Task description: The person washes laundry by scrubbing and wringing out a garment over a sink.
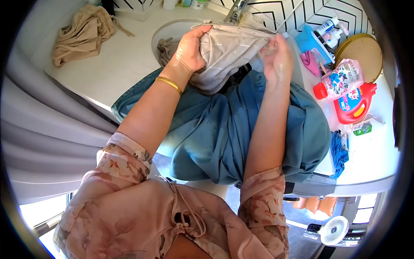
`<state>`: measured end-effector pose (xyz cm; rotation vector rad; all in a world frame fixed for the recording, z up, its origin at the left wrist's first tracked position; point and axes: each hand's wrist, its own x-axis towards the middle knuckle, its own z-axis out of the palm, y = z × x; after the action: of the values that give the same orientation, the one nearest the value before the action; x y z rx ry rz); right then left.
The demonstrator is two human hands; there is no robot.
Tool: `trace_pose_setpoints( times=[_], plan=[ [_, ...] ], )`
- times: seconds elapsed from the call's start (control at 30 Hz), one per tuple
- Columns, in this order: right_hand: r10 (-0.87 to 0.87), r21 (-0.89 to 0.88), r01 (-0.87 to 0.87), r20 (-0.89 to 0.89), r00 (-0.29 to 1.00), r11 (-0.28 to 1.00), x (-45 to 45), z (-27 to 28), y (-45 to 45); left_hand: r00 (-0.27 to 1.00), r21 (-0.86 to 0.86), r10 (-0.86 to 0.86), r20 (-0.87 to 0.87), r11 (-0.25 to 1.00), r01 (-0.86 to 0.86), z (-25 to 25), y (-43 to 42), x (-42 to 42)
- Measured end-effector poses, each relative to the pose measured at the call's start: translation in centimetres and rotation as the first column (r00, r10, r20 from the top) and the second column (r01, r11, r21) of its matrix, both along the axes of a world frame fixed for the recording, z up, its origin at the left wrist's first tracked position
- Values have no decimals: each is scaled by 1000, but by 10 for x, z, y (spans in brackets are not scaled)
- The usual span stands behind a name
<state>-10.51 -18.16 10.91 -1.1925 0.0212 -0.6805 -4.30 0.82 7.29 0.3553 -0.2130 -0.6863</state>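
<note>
Between my two hands, a wet light-grey cloth is stretched out over the front of the sink. My left hand, with a gold bangle on its wrist, is closed on the cloth's left end. My right hand, wet and with its palm turned up, grips the right end near the top edge. Below the cloth, a large teal garment hangs over the counter's front edge. More greyish cloth lies in the basin, left of my left hand. The tap stands behind the cloth.
A beige garment lies on the counter at the left. At the right are a blue basket, a pink cloth, a floral pouch, a red detergent bottle and a blue cloth. A grey curtain hangs left.
</note>
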Motion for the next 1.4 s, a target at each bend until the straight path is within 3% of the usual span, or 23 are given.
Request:
trace_pose_setpoints(
  times=[0.1, 0.13, 0.2, 0.3, 0.43, 0.53, 0.63, 0.73, 0.8, 0.83, 0.87, 0.9, 0.93, 1.0, 1.07, 1.1, 1.13, 1.17, 1.27, 1.3, 1.33, 1.37, 1.4],
  plan=[
    [278, 296, -237, -102, 955, 925, -4, -10, 29, 1000, -70, 4, 22, 998, -2, 1, 0, 0],
    [315, 306, -225, -287, 905, 925, 7, -26, 27, 999, -89, 16, 33, 996, -13, 1, 1, 0],
    [491, 425, -335, -338, 803, 841, 11, -35, 38, 1000, -111, -12, 3, 994, 12, 1, 2, 2],
    [550, 230, -501, -282, 786, 834, 2, -18, 39, 1000, -31, 24, 7, 999, -24, 0, 1, 5],
    [547, 202, -508, -334, 768, 837, 6, -17, 23, 999, 46, 33, 9, 998, -33, -11, -3, 13],
    [545, 279, -469, -368, 754, 838, 2, -20, 38, 993, 124, 67, -98, 991, -55, -9, -4, 14],
    [585, 382, -452, -398, 707, 806, -2, -18, 54, 994, 101, 42, -98, 994, -32, -17, -5, 22],
    [423, -34, -510, -515, 746, 859, 8, -29, 34, 997, 92, 29, -65, 996, -23, -15, -5, 21],
    [87, -271, -209, -401, 912, 940, 13, -30, 35, 993, 238, 102, -64, 968, -85, -13, -9, 16],
    [-126, -410, -8, -300, 946, 912, 16, -32, 41, 989, 307, 137, -59, 945, -112, -12, -11, 14],
    [-325, -521, 195, -169, 931, 831, 18, -34, 49, 987, 312, 148, -67, 942, -120, -15, -13, 15],
    [-422, -673, 452, 222, 879, 586, 9, -29, 75, 984, 317, 160, -74, 940, -129, -20, -15, 17],
    [-404, -731, 483, 304, 863, 482, 6, -28, 97, 981, 323, 174, -80, 936, -140, -23, -17, 18],
    [-297, -881, 453, 400, 867, 134, 0, -38, 130, 999, 172, 38, 25, 984, -42, -9, 5, -19],
    [-472, -802, 339, 573, 670, -492, 34, -72, 109, 970, -68, 104, 218, 993, -92, -43, -17, -16],
    [-681, -933, 354, 220, 699, 61, 38, -59, 88, 983, 177, -18, 181, 984, -14, -31, -23, -12],
    [-653, -732, 342, -182, 735, 590, 36, -47, 60, 985, 402, -124, 120, 913, 66, -21, -30, -11],
    [-498, -576, 346, -124, 858, 740, 39, -66, 43, 984, 382, -44, 173, 924, -26, -19, -39, -26],
    [-552, -666, 459, 85, 829, 587, 22, -57, 93, 998, 225, -45, 48, 974, 33, -47, -46, 12],
    [-396, -754, 515, 362, 844, 408, 8, -50, 118, 990, -570, -140, -10, 814, 110, -48, -56, -8],
    [-421, -844, 446, 303, 855, 298, 5, -45, 128, 970, -991, -242, 17, 124, 48, -48, -63, -28],
    [-444, -914, 365, 256, 859, 179, 1, -41, 138, 975, -835, -218, 34, 531, 148, -49, -60, -24],
    [-530, -909, 346, 179, 829, 234, 7, -37, 125, 977, -508, -204, 59, 837, 205, -48, -53, -15]
  ],
)
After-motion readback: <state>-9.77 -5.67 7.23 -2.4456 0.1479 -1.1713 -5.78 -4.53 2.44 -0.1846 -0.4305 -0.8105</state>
